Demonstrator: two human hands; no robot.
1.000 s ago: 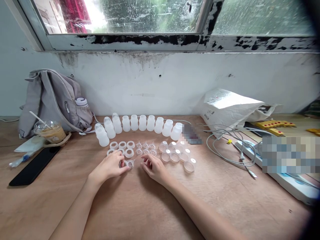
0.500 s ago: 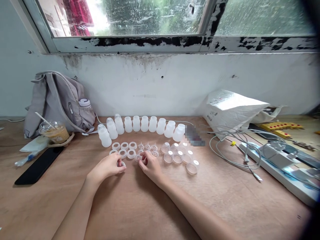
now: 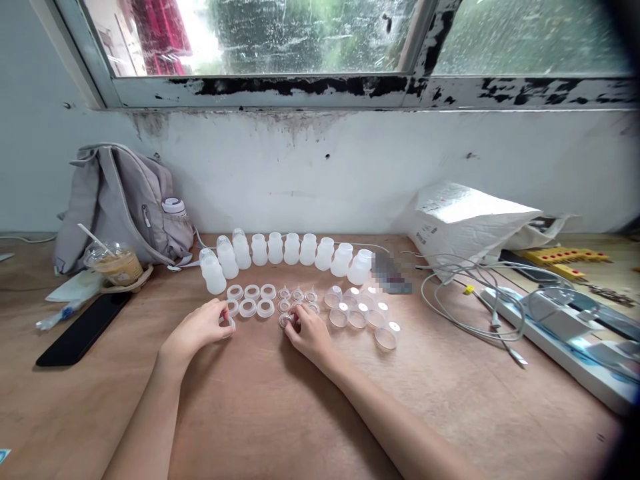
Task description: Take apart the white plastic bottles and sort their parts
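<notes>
My left hand (image 3: 201, 325) is closed on a white screw ring (image 3: 229, 329), low over the table at the left of the ring rows. Two rows of similar collar rings (image 3: 248, 308) lie just right of it. My right hand (image 3: 311, 335) has its thumb and fingers curled around the edge of a clear bottle nipple (image 3: 285, 321); their exact contact is partly hidden. Other nipples (image 3: 298, 294) stand behind that hand, some covered by it. Right of them are several clear dome caps (image 3: 357, 319). Frosted baby bottles (image 3: 292, 250) form an arc behind, the leftmost few capped.
A grey backpack (image 3: 117, 200), an iced drink cup (image 3: 117, 263) and a black phone (image 3: 83, 330) are at the left. On the right lie a white bag (image 3: 465, 213), coiled cables (image 3: 450, 313) and a power strip (image 3: 575, 353). A window is above the wall.
My left hand has moved left and slightly toward me with the ring, away from the other rings. My right hand has drawn a little to the right, uncovering more of the nipple.
</notes>
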